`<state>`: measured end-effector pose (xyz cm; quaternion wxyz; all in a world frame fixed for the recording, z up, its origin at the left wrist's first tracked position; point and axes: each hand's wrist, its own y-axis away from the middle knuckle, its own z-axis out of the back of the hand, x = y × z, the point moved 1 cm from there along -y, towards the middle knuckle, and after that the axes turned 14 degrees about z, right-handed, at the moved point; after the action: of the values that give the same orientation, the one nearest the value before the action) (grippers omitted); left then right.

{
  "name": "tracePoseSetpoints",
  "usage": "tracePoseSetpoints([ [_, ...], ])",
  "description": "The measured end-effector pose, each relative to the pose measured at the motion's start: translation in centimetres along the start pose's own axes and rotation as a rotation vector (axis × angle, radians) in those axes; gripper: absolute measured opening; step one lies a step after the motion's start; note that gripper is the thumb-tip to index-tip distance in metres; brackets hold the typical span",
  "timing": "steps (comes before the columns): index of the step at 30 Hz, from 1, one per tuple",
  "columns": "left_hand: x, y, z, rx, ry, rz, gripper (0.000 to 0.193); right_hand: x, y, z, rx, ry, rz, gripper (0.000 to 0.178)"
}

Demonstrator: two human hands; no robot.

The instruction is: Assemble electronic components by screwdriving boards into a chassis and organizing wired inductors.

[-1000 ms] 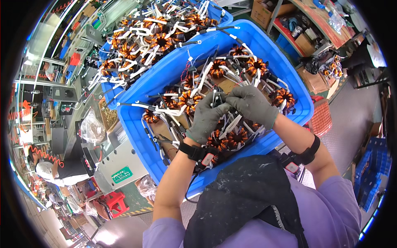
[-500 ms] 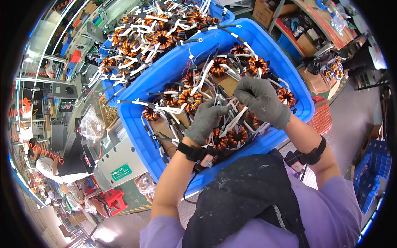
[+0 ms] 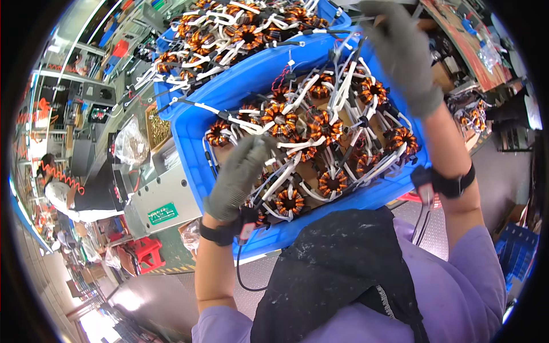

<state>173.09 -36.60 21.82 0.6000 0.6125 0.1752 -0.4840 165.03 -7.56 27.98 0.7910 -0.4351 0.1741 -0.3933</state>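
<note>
A blue plastic bin [image 3: 366, 208] holds several ring-shaped coils of copper wire on dark cores, with white and black leads tangled among them. Over its left part is my grey-gloved left hand [image 3: 240, 177], fingers pressed together beside the end of a white lead [image 3: 294, 146]. That lead runs toward a coil [image 3: 323, 127] near the bin's middle; whether the fingertips grip it is unclear. My right hand [image 3: 403, 57], also gloved, is raised over the far right rim and smeared by motion. Several upright leads [image 3: 345, 80] reach up close to its fingers.
Behind stands a second blue bin [image 3: 337, 14] heaped with more coils [image 3: 249, 37]. To the left are a grey machine housing [image 3: 163, 197], a clear plastic bag [image 3: 131, 143] and a red stool [image 3: 147, 254]. Shelving with a wooden top [image 3: 469, 46] lies far right.
My hands, close together over the bin's middle before, have parted. The right swung up and far to the right; the left drew back leftward. A coil now shows where the hands were.
</note>
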Motion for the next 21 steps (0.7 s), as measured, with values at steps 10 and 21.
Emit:
tracePoseSetpoints([
  [10,5.4,-0.7,-6.5,0.344,-0.373,-0.022,0.027,11.5,10.3,-1.7,1.059,-0.694,0.034,0.021],
  [21,5.8,0.0,-9.3,0.354,-0.520,-0.060,0.032,10.4,13.1,-0.5,0.984,-0.800,-0.030,0.013],
])
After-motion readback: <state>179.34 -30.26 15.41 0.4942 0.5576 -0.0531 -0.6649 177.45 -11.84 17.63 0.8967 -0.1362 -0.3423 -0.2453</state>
